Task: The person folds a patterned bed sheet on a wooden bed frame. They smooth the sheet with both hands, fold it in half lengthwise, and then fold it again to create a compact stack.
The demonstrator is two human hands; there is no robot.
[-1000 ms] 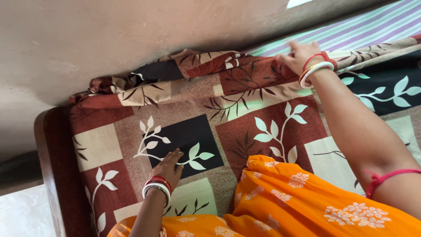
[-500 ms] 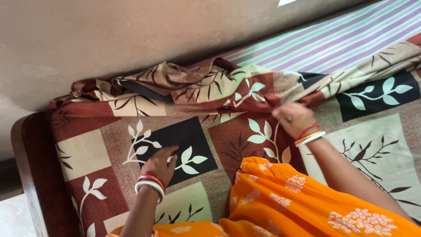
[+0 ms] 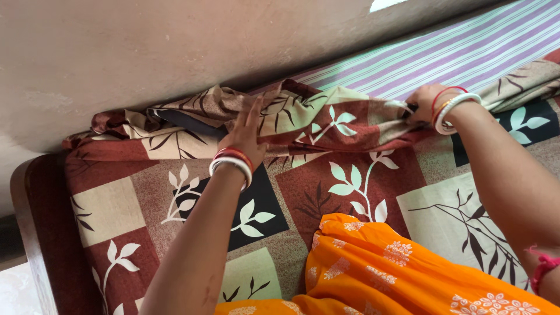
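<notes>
Kneeling over a bed, both hands up at the bunched edge of a patchwork bedsheet (image 3: pixel 350 175) with leaf prints in maroon, black and cream. Left hand (image 3: pixel 245 131) laid flat with fingers stretched out, pressing on the rumpled fold of sheet near the wall (image 3: pixel 146 52), not gripping anything as far as could be told. Red and white bangles (image 3: pixel 231 161) stacked on that wrist. Right hand (image 3: pixel 423 104) further along the same fold, well apart from the left, closed around a pinch of the sheet's edge, more bangles (image 3: pixel 452 108) on that wrist too.

Sheet mostly spread smooth across the bed in the near part, crumpled in a long ridge against the wall at the far side. Past the ridge, a striped mattress cover (image 3: pixel 455 52) in purple, green and white left bare. Dark wooden bed frame (image 3: pixel 35 233) showing at the left edge, sheet hanging just over it. Orange floral garment (image 3: pixel 396 274) filling the bottom of the view, resting on top of the sheet.
</notes>
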